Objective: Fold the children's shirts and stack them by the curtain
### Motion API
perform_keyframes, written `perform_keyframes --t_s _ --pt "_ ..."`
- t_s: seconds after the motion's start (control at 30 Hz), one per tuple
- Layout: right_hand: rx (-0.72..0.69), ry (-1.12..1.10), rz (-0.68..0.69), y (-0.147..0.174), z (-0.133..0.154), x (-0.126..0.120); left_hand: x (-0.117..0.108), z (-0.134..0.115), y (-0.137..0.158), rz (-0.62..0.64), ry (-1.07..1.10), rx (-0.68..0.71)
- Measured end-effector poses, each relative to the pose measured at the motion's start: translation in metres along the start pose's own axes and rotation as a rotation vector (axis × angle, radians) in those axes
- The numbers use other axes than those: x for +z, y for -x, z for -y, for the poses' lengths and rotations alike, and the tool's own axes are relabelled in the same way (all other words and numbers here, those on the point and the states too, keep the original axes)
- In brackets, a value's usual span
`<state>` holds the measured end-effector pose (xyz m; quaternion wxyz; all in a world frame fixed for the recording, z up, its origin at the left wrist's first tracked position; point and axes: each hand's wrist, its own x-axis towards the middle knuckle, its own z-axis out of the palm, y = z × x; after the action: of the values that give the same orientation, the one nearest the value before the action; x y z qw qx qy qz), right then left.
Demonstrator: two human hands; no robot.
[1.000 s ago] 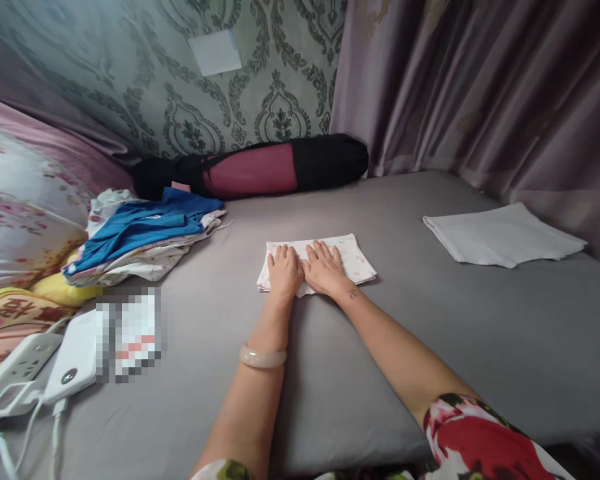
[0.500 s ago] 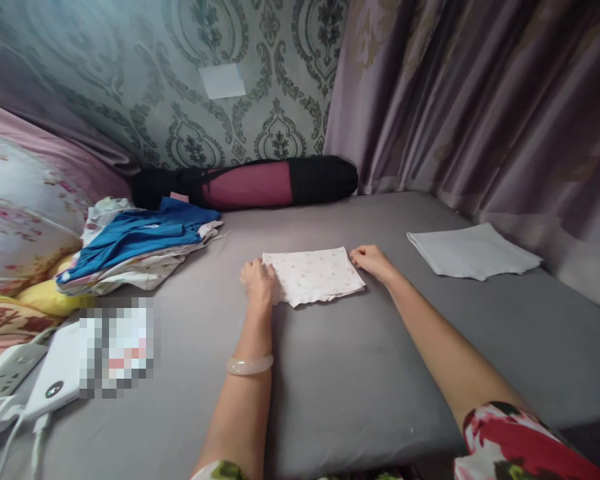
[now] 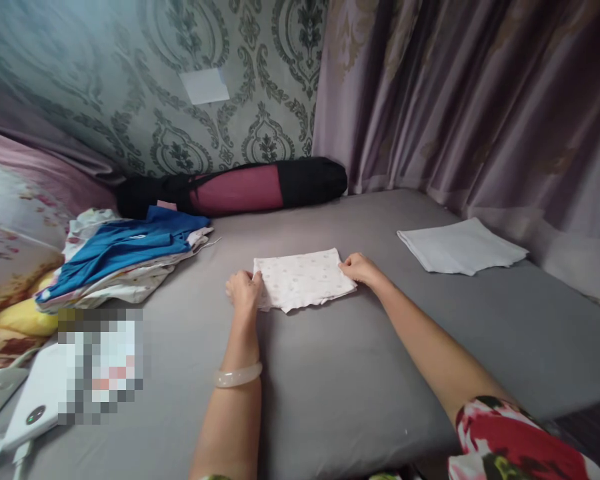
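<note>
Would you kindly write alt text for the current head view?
A person's left hand and right hand hold opposite edges of a folded, patterned white cloth on a gray sheet. A clothes pile lies to the left and a plain folded cloth to the right.

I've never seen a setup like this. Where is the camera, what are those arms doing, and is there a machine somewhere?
No machine shows here: these are a person's two bare hands. The camera is worn on the person's head, looking forward and down, so you see the arms much as their owner would.

On the grey sheet lies a folded, patterned cloth. The right hand pinches its right edge. The left hand touches its left edge; how firmly it grips is hard to tell.

To the left are piled clothes and a white device with a cable. A pale sheet lies to the right, and a long bag along the wall.
</note>
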<state>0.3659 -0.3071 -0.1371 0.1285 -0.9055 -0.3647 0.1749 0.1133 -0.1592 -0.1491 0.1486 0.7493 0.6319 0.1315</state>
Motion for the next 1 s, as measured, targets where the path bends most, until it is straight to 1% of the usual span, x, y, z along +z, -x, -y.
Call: perform_keyframes --t_s 0.13,0.23,0.4,0.47,0.6,0.77,0.83,0.9,1.0 --pt "-0.002 0.000 -0.011 0.000 0.003 0.002 0.002 0.000 -0.001 0.004 0.010 0.027" --pt "0.002 -0.022 -0.015 0.000 0.003 0.002 0.003 -0.001 -0.001 0.006 0.063 0.031" --pt "0.007 -0.095 -0.023 -0.001 0.002 0.003 -0.002 -0.002 0.000 0.017 0.185 -0.074" --pt "0.011 -0.135 -0.026 -0.002 0.001 0.004 -0.005 -0.001 0.000 0.037 0.240 -0.076" --pt "0.018 -0.223 -0.033 -0.001 0.001 0.004 -0.010 0.002 -0.002 0.106 0.358 -0.037" --pt "0.029 -0.321 -0.009 0.009 0.004 -0.003 -0.014 0.004 -0.007 0.160 0.500 -0.150" --pt "0.031 -0.353 0.005 0.013 0.006 -0.005 -0.017 0.004 -0.007 0.187 0.546 -0.170" --pt "0.034 -0.381 0.015 0.015 0.008 -0.006 -0.020 0.004 -0.005 0.215 0.563 -0.163" --pt "0.041 -0.408 0.015 0.015 0.009 -0.005 -0.030 0.001 0.001 0.222 0.542 -0.136"
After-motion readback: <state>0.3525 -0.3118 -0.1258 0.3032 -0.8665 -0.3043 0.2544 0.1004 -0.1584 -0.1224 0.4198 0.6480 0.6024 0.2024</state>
